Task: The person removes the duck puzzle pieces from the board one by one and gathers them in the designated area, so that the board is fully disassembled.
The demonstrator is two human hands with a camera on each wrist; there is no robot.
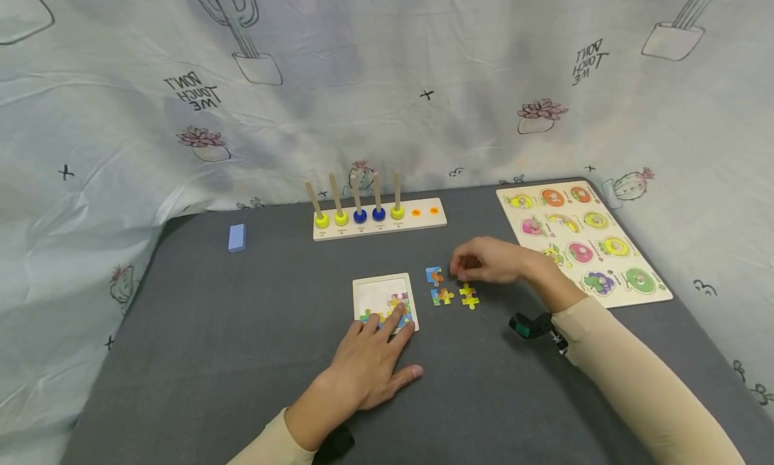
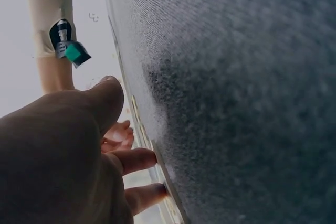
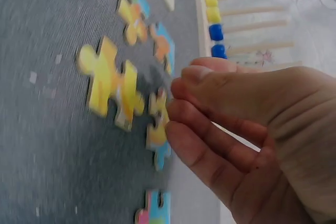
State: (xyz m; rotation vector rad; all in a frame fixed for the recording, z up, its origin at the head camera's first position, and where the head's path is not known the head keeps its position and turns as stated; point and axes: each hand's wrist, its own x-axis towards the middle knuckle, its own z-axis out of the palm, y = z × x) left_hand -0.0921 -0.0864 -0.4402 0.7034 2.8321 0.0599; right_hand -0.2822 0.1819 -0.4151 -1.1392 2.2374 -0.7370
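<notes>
My left hand [image 1: 371,361] lies with spread fingers over the lower edge of a small square puzzle tray [image 1: 381,279]. Joined jigsaw pieces [image 1: 396,302] fill part of the tray's bottom and right side. In the left wrist view, two fingertips [image 2: 149,195] rest at the tray's edge. My right hand [image 1: 486,260] hovers low beside loose jigsaw pieces, fingers bent and thumb close to the index finger. Its fingertips are right by a yellow-and-blue piece [image 3: 157,124]; whether they grip it is unclear. A yellow piece [image 1: 468,296] and two blue-orange pieces [image 1: 442,296] lie nearby.
Behind the tray stands a wooden peg board [image 1: 379,228] with yellow and blue beads. A fruit-picture board [image 1: 574,250] lies at the right, partly under the right forearm. A blue block [image 1: 237,238] sits at far left. A patterned curtain [image 1: 363,82] hangs behind the table.
</notes>
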